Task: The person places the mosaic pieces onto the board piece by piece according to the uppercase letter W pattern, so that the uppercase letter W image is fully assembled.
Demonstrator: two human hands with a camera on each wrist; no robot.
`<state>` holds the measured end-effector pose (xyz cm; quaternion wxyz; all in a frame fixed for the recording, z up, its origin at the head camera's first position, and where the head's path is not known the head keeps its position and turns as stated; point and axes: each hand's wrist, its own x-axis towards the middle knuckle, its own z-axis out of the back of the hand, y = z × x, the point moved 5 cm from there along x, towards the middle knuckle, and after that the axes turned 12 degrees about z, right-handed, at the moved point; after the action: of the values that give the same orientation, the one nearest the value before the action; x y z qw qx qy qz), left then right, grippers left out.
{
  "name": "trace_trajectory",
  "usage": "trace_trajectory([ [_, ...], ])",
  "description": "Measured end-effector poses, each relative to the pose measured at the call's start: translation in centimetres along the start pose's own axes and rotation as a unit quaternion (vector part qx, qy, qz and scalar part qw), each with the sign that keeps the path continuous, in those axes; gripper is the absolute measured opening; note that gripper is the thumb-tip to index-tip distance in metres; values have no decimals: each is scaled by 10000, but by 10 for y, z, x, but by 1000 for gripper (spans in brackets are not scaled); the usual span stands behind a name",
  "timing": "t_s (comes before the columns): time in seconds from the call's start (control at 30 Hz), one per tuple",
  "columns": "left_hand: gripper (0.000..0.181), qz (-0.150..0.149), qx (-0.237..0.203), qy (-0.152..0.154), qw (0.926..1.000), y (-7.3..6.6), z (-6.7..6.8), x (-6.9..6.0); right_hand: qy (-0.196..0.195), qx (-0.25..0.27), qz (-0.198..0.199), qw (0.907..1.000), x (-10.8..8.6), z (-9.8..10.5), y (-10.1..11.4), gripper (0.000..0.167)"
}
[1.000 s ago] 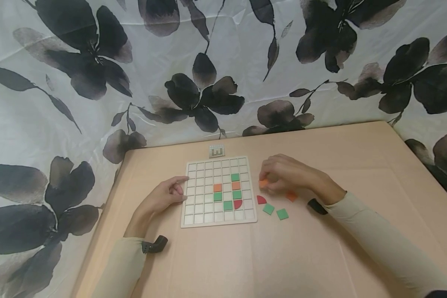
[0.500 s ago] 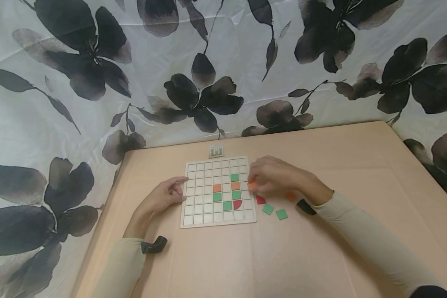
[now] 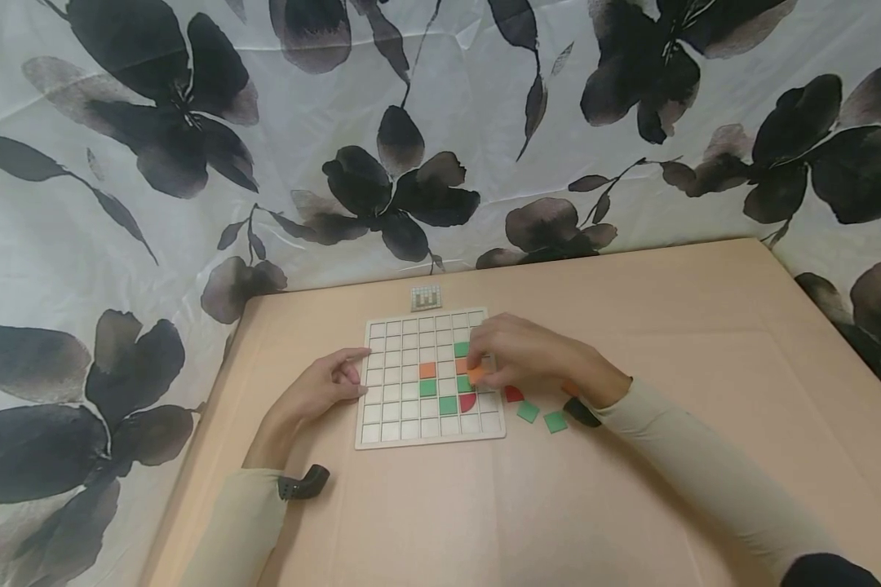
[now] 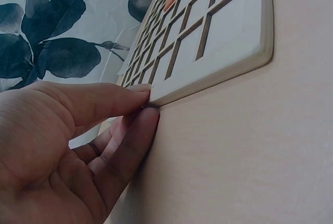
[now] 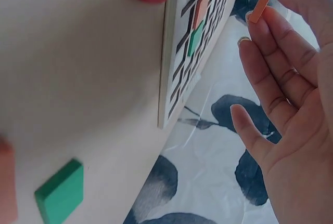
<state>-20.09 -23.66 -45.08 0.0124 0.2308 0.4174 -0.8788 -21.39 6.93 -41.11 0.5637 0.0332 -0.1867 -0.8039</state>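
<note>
A white gridded board (image 3: 404,428) lies on the table with green, orange and red tiles in some of its cells. At its left edge my left hand (image 3: 321,383) touches the rim with thumb and index finger, set apart along it; the left wrist view shows those fingertips against the board (image 4: 229,63). Over the board's right side, my right hand (image 3: 524,350) pinches an orange square tile (image 3: 477,375), seen edge-on as an orange tile (image 5: 261,4) between thumb and fingertips in the right wrist view. This hand partly hides the nearby cells.
Right of the board lie a red quarter-round tile (image 3: 514,394), a green tile (image 3: 528,412), another green tile (image 3: 555,421) and an orange tile (image 3: 569,388) partly hidden by the right wrist. A small patterned card (image 3: 426,297) sits behind the board. Floral cloth (image 3: 264,122) hangs behind the table.
My right hand has carried the orange tile leftward from beside the board to over its right-hand cells. The left hand stays at the left edge.
</note>
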Motion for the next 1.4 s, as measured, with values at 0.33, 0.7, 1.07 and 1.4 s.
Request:
trace_trajectory([
  [0.33,67,-92,57,-107,9999,18,1,13,-19,87,339,9994,15,-4,9,13],
  [0.7,67,39,77,-137,9999,20,0,14,100,-112,511,9986,29,-15,14,17],
  [1.07,67,141,50,-195,9997,21,0,14,167,-117,431,9989,40,-26,19,15],
  [1.4,67,14,68,-145,9999,21,1,14,288,-495,404,9975,50,-38,26,12],
])
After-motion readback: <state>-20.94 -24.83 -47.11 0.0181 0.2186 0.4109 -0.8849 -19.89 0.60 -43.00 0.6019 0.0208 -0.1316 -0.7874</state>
